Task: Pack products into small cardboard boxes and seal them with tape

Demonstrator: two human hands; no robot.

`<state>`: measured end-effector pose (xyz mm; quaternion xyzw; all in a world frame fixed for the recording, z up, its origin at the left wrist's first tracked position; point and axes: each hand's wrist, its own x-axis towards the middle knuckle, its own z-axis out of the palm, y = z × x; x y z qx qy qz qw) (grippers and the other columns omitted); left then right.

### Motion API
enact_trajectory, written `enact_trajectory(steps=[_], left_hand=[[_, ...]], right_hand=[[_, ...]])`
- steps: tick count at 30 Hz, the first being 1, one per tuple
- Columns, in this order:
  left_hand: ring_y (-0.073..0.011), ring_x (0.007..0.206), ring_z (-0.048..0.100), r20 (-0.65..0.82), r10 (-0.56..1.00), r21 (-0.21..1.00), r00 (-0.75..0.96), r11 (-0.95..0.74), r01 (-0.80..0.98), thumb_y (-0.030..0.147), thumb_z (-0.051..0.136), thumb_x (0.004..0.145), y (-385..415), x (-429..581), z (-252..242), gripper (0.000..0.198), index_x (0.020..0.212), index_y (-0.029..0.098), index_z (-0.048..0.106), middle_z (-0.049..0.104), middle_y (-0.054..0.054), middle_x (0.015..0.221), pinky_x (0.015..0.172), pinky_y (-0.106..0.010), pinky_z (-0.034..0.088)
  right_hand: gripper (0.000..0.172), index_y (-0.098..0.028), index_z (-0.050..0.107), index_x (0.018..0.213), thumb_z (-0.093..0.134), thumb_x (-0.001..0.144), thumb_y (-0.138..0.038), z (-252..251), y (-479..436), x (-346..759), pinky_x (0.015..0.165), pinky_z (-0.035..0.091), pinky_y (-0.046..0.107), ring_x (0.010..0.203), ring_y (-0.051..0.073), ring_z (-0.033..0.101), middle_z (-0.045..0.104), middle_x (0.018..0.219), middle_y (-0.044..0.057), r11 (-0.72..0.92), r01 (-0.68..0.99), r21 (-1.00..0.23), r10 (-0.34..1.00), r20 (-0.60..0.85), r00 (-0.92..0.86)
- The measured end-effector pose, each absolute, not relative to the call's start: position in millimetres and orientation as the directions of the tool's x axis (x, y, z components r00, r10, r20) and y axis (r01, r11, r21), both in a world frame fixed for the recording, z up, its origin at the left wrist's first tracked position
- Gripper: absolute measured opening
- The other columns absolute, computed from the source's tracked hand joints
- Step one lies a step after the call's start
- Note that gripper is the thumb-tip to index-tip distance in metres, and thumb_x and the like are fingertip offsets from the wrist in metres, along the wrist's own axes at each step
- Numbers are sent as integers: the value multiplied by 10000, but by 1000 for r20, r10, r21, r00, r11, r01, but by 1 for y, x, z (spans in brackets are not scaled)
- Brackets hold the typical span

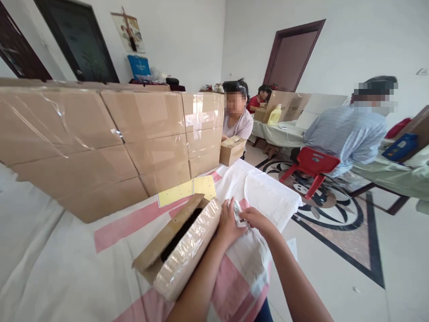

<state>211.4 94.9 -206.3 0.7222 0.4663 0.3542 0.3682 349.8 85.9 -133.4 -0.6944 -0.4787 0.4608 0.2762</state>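
My left hand [230, 225] is wrapped round a small whitish item [238, 214] near the table's right side. On the item's other side, my right hand [254, 219] pinches it with bent fingers. What the item is cannot be made out. Just left of my left forearm lies a cardboard box [187, 250] covered in shiny clear tape, with a long dark opening along its upper side and a raised flap. A yellow patterned sheet [176, 191] lies beyond the box on the pink and white cloth [100, 273].
Stacked taped cartons [150, 134] form a wall across the left and back. A small carton [233, 151] stands at the far table corner, beside a person [239, 125]. Two more people sit farther off, one near a red chair [315, 165].
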Motion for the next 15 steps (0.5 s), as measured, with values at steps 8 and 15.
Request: enact_trajectory(steps=[8, 15], left_hand=[[-405, 1534, 348, 254, 917, 799, 307, -378, 468, 263, 890, 637, 93, 212, -211, 1187, 1631, 230, 242, 331, -188, 1607, 1270, -552, 313], [-429, 1498, 385, 307, 897, 755, 317, -432, 494, 311, 916, 625, 91, 211, -216, 1184, 1622, 218, 285, 348, -196, 1598, 1260, -567, 322]], right_hand=[[246, -183, 561, 668, 686, 728, -385, -132, 80, 354, 592, 300, 279, 630, 113, 431, 528, 655, -20, -419, 422, -804, 903, -419, 99], [407, -229, 419, 663, 658, 706, -555, -117, 69, 356, 584, 229, 278, 587, 88, 299, 354, 607, -78, -397, 342, -851, 914, -402, 61]])
